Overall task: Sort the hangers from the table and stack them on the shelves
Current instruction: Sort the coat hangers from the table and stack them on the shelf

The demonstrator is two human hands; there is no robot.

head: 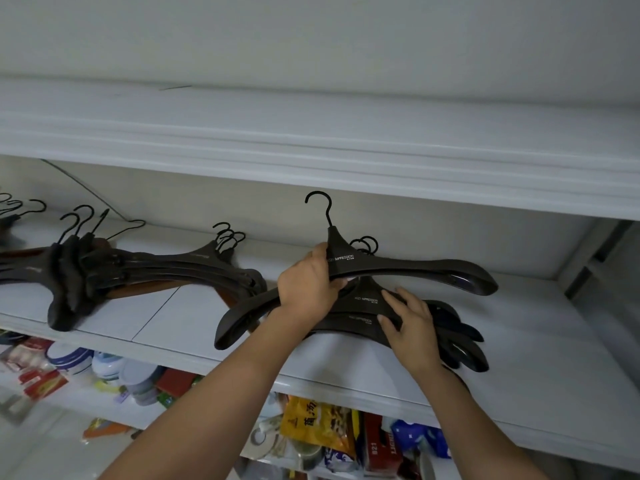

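Observation:
A wide black hanger [408,266] with a hook pointing up is held at its neck by my left hand [308,284], just above a stack of black hangers [367,311] lying on the white shelf [540,344]. My right hand [410,325] rests on that stack with fingers spread over the top hanger's middle. The raised hanger's left arm drops behind my left wrist. To the left on the same shelf lies another pile of dark hangers [114,268], some brown, hooks pointing back.
An upper white shelf board [311,140] overhangs close above the hooks. Below, a lower shelf [114,400] carries bowls, packets and boxes. A bare stretch of shelf lies between the two piles and to the right of the stack.

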